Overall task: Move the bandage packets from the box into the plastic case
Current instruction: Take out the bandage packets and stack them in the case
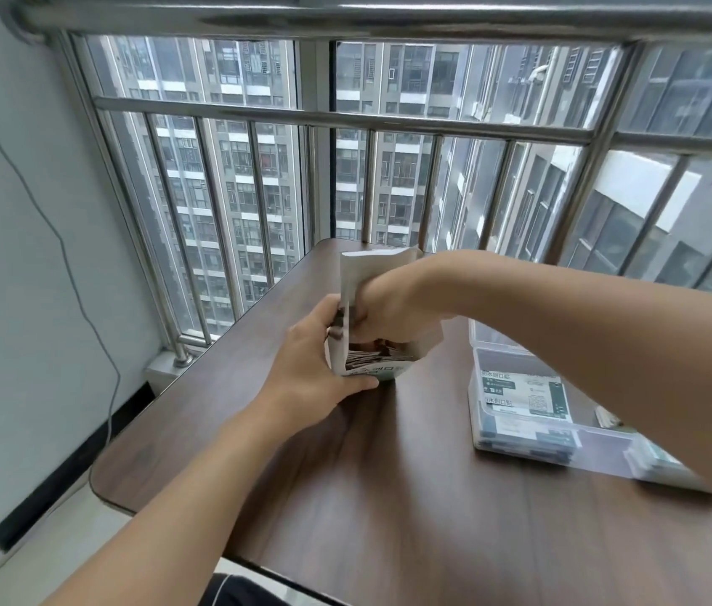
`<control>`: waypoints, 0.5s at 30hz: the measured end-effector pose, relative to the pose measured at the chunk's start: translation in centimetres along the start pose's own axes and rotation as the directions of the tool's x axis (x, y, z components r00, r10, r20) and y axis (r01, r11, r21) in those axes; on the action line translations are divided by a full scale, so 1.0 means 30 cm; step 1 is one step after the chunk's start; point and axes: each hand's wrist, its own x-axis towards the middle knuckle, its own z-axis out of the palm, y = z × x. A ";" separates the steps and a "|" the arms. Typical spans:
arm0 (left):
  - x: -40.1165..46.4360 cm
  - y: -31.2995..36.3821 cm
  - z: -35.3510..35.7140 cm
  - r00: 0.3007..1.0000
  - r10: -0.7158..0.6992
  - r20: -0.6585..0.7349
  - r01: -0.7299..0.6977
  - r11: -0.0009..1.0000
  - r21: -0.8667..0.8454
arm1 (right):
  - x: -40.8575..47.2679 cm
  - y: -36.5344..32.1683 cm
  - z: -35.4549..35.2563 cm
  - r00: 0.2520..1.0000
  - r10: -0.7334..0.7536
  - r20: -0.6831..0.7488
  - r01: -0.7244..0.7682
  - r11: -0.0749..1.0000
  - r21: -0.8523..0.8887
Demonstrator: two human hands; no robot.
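A white cardboard box point(354, 273) with green print stands on the dark wooden table point(411, 496), its top flap open. My left hand point(315, 369) grips the box's left side and lower front edge. My right hand point(385, 312) reaches down into the open box, fingers curled inside among brown bandage packets point(371, 354); whether it grips any is hidden. To the right sits the clear plastic case point(533, 443), open, with printed packets point(524, 393) lying inside. My right forearm crosses over part of the case.
A steel window railing point(345, 118) runs along the table's far side. A grey cable point(61, 238) hangs down the wall at left. The table's left edge drops to the floor. A dark garment shows at the bottom.
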 end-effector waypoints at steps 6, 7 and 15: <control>-0.007 0.022 0.015 0.999 0.037 -0.038 -0.035 0.998 0.048 | 0.041 -0.062 0.052 0.989 0.070 0.130 -0.027 0.951 -0.308; -0.005 0.015 0.015 0.999 0.028 -0.043 -0.027 0.999 0.042 | 0.049 -0.064 0.060 0.993 0.059 0.103 -0.017 0.931 -0.366; 0.018 -0.013 -0.008 0.999 -0.032 -0.033 0.033 0.999 0.006 | -0.061 -0.014 -0.017 0.944 0.115 -0.310 -0.054 0.978 0.200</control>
